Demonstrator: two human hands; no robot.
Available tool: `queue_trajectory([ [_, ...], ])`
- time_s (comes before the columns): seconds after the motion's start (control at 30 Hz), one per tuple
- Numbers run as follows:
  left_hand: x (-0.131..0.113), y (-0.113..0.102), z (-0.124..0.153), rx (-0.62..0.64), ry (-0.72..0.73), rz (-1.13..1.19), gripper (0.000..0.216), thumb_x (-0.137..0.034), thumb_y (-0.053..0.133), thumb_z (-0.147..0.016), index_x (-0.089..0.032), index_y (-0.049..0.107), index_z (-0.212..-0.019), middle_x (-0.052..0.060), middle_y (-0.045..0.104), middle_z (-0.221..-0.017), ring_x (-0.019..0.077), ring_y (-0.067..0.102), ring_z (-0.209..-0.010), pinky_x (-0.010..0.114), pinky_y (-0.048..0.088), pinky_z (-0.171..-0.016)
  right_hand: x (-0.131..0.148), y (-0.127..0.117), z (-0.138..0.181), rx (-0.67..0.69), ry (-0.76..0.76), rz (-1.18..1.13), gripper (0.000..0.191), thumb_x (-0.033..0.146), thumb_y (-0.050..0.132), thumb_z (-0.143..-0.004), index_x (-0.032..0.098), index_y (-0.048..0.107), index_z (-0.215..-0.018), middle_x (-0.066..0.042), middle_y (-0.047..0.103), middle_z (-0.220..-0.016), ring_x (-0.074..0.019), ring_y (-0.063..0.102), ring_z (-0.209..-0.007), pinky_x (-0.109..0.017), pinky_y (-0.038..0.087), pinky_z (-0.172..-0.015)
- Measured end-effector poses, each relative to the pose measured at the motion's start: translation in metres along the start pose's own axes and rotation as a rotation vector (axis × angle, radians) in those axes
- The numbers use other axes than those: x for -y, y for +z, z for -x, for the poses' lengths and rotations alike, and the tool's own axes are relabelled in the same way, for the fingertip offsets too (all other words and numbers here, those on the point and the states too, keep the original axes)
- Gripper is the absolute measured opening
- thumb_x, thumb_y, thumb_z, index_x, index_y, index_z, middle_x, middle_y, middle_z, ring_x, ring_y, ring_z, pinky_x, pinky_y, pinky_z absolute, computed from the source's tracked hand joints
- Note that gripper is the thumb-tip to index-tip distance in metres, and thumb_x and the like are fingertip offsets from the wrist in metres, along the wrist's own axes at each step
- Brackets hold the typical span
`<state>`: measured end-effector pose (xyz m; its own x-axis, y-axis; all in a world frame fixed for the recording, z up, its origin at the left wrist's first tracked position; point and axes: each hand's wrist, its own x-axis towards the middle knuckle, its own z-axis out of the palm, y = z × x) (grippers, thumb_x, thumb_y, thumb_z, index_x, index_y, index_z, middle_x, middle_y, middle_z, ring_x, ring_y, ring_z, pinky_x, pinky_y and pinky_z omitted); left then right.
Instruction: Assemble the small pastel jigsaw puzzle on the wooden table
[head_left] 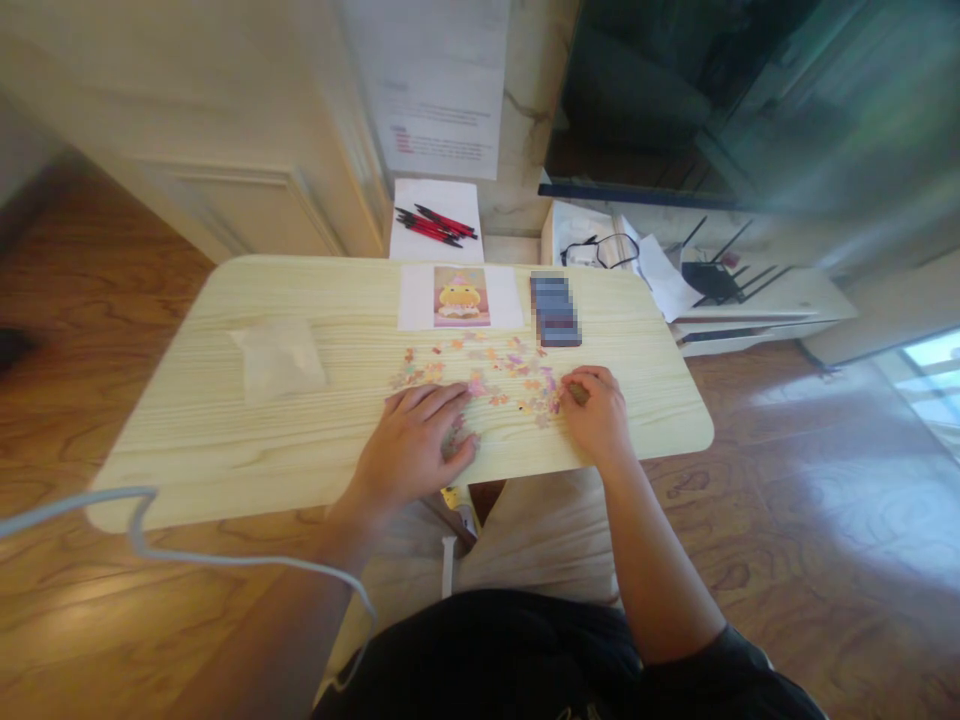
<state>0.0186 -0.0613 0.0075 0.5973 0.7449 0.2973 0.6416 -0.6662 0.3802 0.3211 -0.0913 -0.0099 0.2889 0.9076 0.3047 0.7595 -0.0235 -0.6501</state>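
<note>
Small pastel jigsaw puzzle pieces (496, 362) lie scattered over the pale wood-grain table (225, 440). My left hand (420, 440) rests palm down at their near left side, fingers stretched forward and thumb apart. Its fingertips reach the pieces; what is under the palm is mostly hidden. At the right end of the scatter, my right hand (598, 412) is curled, with thumb and fingers drawn together beside purple and yellow pieces. Whatever it pinches is too small to make out. Behind the pieces lies a sheet with a printed yellow cartoon picture (461, 297).
A phone (556, 310) with a blurred screen lies right of the picture sheet. On the table's left is a whitish crumpled packet (281, 360). Red and black pens (435, 226) lie beyond the far edge. A grey cable (247, 560) crosses at lower left.
</note>
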Motion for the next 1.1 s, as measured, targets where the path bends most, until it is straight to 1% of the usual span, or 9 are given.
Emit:
queue_trajectory([
  [0.23,-0.003,-0.003,0.001,-0.018,-0.004,0.0,0.049,-0.038,0.066,-0.094,-0.026,0.064,-0.141,0.008,0.067,-0.148,0.0338,0.061,-0.132,0.055,0.044,-0.113,-0.003,0.0,-0.001,0.017,0.003,0.003,0.015,0.026,0.067,-0.09,0.022,0.074,-0.103,-0.013,0.066,-0.114,-0.0292,0.065,-0.103,-0.052,0.056,-0.1],
  [0.4,-0.002,-0.01,0.004,-0.038,0.012,0.029,0.025,-0.038,0.064,-0.097,-0.024,0.071,-0.116,0.008,0.075,-0.126,0.0306,0.066,-0.119,0.051,0.047,-0.104,-0.007,0.0,-0.006,0.069,0.021,-0.001,0.012,0.028,0.066,-0.09,0.021,0.072,-0.096,-0.012,0.063,-0.11,-0.0281,0.065,-0.098,-0.051,0.057,-0.094],
  [0.5,-0.001,-0.013,0.007,-0.095,-0.021,0.081,0.017,-0.034,0.06,-0.099,-0.024,0.071,-0.107,0.007,0.076,-0.117,0.0277,0.067,-0.113,0.048,0.048,-0.102,-0.007,0.0,-0.008,0.097,0.024,-0.003,0.011,0.028,0.065,-0.089,0.022,0.07,-0.097,-0.011,0.065,-0.108,-0.0264,0.065,-0.094,-0.048,0.057,-0.09],
  [0.6,0.001,-0.013,0.008,-0.16,-0.052,0.13,0.018,-0.028,0.055,-0.101,-0.024,0.072,-0.106,0.007,0.075,-0.116,0.0258,0.067,-0.112,0.047,0.049,-0.102,-0.002,-0.002,-0.009,0.098,0.043,-0.03,0.01,0.028,0.065,-0.088,0.023,0.068,-0.097,-0.007,0.069,-0.096,-0.0237,0.064,-0.085,-0.043,0.055,-0.084],
  [0.7,0.003,-0.012,0.007,-0.186,-0.071,0.155,0.02,-0.026,0.054,-0.101,-0.023,0.073,-0.106,0.007,0.076,-0.115,0.0252,0.068,-0.111,0.046,0.05,-0.102,0.008,-0.006,-0.007,0.063,0.119,-0.07,0.009,0.03,0.066,-0.089,0.024,0.069,-0.094,-0.002,0.067,-0.078,-0.0203,0.06,-0.07,-0.036,0.052,-0.072],
  [0.8,0.005,-0.012,0.006,-0.216,-0.09,0.184,0.021,-0.026,0.053,-0.102,-0.023,0.073,-0.107,0.007,0.076,-0.113,0.025,0.068,-0.11,0.045,0.051,-0.101,0.026,-0.009,0.0,0.039,0.161,-0.116,0.012,0.035,0.069,-0.089,0.025,0.073,-0.094,0.0,0.068,-0.073,-0.019,0.059,-0.064,-0.033,0.049,-0.066],
  [0.87,0.006,-0.013,0.006,-0.226,-0.1,0.21,0.022,-0.026,0.052,-0.103,-0.023,0.073,-0.108,0.007,0.076,-0.112,0.0244,0.068,-0.109,0.044,0.052,-0.1,0.04,-0.008,0.007,0.121,0.111,-0.167,0.014,0.037,0.07,-0.091,0.025,0.076,-0.096,-0.001,0.072,-0.076,-0.0196,0.062,-0.067,-0.033,0.05,-0.068],
  [0.97,0.006,-0.013,0.005,-0.22,-0.116,0.223,0.022,-0.027,0.051,-0.103,-0.023,0.073,-0.108,0.007,0.076,-0.111,0.0243,0.068,-0.109,0.044,0.053,-0.1,0.06,0.0,0.018,0.334,-0.001,-0.21,0.01,0.031,0.068,-0.093,0.028,0.078,-0.093,-0.001,0.079,-0.089,-0.0197,0.067,-0.074,-0.034,0.053,-0.073],
  [1.1,0.006,-0.012,0.005,-0.214,-0.115,0.204,0.021,-0.027,0.053,-0.102,-0.022,0.072,-0.108,0.008,0.075,-0.112,0.0249,0.068,-0.11,0.044,0.053,-0.101,0.073,0.013,0.023,0.39,-0.073,-0.187,0.01,0.023,0.068,-0.093,0.029,0.076,-0.095,0.0,0.08,-0.093,-0.0213,0.071,-0.084,-0.035,0.054,-0.078],
])
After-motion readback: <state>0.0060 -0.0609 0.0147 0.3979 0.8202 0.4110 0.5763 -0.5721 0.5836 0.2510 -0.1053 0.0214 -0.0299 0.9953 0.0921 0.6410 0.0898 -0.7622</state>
